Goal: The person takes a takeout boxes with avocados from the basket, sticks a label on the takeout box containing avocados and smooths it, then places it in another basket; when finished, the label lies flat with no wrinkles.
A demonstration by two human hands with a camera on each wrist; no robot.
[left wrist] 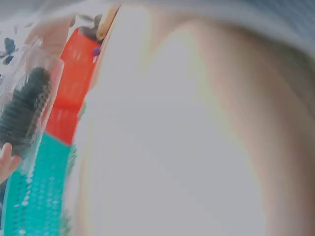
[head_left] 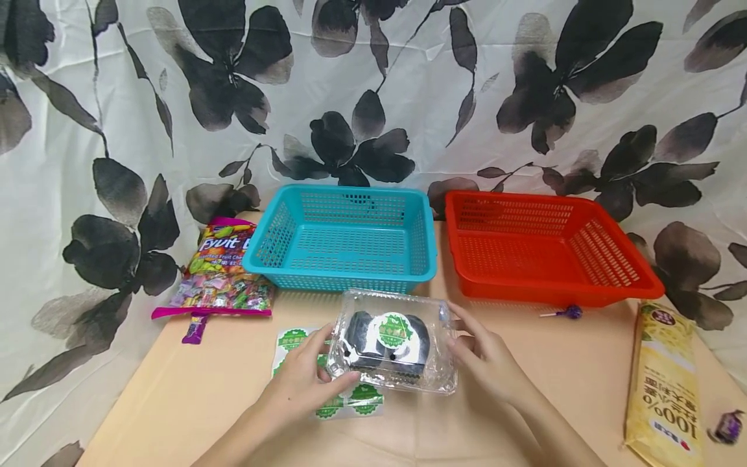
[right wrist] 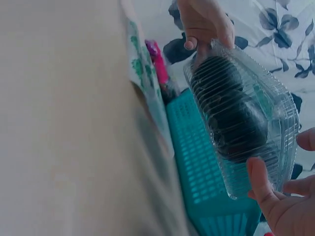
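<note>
A clear plastic clamshell box (head_left: 440, 363) hangs over the table, held between both hands. Inside it lie dark rounded things (right wrist: 231, 108), and a round green-and-white sticker (head_left: 395, 330) shows on its lid. My left hand (head_left: 306, 379) grips the box's left end, thumb along the near edge. At the opposite end, my right hand (head_left: 493, 363) holds the side with thumb and fingers, as the right wrist view also shows. Partly hidden under the box and left hand is a sheet of green round stickers (head_left: 366, 399).
Behind the box stand a blue basket (head_left: 344, 282) and a red basket (head_left: 543, 288). A candy bag (head_left: 222, 285) and a small purple candy (head_left: 195, 329) lie left. To the right are a lollipop (head_left: 573, 312), a yellow pasta pack (head_left: 665, 383) and a purple wrapped candy (head_left: 728, 427).
</note>
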